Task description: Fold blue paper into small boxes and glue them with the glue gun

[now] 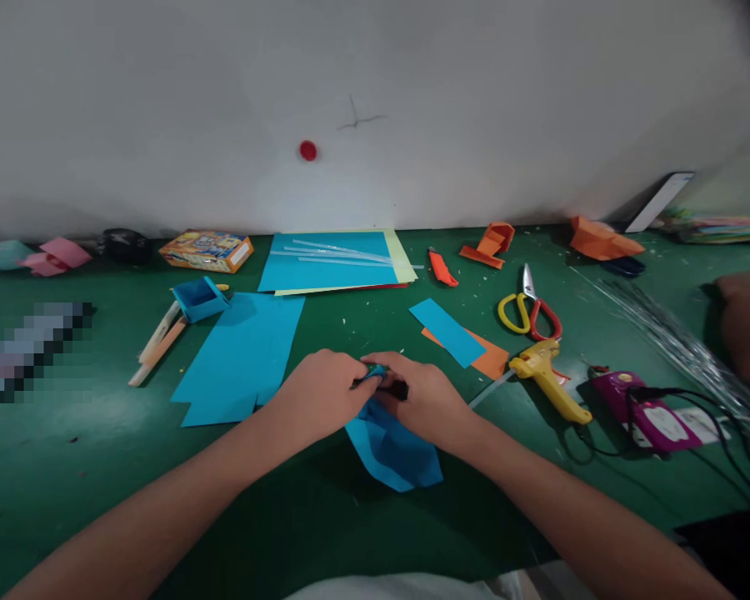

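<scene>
Both hands meet over the middle of the green table, closed on one piece of folded blue paper (400, 454). My left hand (328, 392) pinches its upper edge from the left. Opposite it, my right hand (428, 400) curls its fingers round the same edge. The paper's lower part flares out below the hands, with creases in it; the gripped part is mostly hidden by fingers. Left of my left hand lie flat blue sheets (241, 358). Nearest my right hand are a blue strip (448, 332) and an orange paper piece (492, 358).
A yellow glue gun (550, 379), scissors (528, 308) and a purple box with black cables (647, 412) lie to the right. Behind are an orange cutter (442, 268), stacked paper with glue sticks (331, 257) and a cardboard box (207, 250). A blue paper box (200, 300) sits left.
</scene>
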Demonstrator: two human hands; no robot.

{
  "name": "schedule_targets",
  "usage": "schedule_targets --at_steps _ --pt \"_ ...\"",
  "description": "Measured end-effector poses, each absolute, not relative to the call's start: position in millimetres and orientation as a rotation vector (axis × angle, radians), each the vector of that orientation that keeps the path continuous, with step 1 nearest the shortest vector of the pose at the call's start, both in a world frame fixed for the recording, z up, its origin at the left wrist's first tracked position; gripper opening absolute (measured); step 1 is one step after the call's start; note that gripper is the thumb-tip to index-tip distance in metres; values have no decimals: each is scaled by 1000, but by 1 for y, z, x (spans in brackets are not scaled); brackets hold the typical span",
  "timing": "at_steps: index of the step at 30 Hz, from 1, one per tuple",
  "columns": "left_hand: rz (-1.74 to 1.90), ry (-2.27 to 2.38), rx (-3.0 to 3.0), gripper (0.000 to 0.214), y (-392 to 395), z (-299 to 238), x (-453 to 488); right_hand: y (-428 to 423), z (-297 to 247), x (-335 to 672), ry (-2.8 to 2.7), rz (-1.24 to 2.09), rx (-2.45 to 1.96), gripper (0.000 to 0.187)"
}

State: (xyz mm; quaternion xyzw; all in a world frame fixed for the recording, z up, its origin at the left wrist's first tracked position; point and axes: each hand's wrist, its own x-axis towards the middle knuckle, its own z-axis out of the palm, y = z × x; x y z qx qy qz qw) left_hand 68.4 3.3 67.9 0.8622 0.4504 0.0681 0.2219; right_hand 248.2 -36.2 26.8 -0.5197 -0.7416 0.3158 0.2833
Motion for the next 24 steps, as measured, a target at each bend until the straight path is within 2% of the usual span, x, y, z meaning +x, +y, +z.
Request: schedule_targets --at_steps 4,11,16,24 --pt "174 1239 2369 49 5 66 69 -34 24 250 -1951 966 -1312 48" --pt "164 1228 2349 50 0 64 70 -28 13 255 -1905 1011 -1239 32" --pt "169 1210 2293 23 -1 68 69 -26 13 257 -1867 915 -1327 35" --pt "230 1208 2257 14 17 60 61 -27 23 267 -1910 967 -1385 35"
